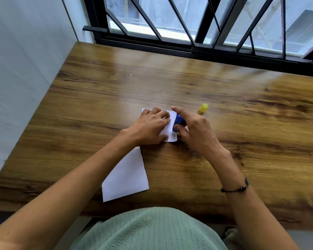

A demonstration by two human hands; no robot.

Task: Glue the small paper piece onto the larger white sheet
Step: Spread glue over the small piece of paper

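A small white paper piece (171,131) lies on the wooden table, mostly covered by my left hand (150,126), whose fingers press flat on it. My right hand (193,127) grips a blue glue stick (177,122) tilted down, its white tip touching the right side of the small piece; the index finger points forward. The larger white sheet (126,177) lies nearer to me, partly under my left forearm. The stick's yellow cap (203,109) stands on the table to the right.
The wooden table (170,78) runs to a black barred window (197,33) at the back and a white wall (25,69) on the left. Its front edge is close to my body.
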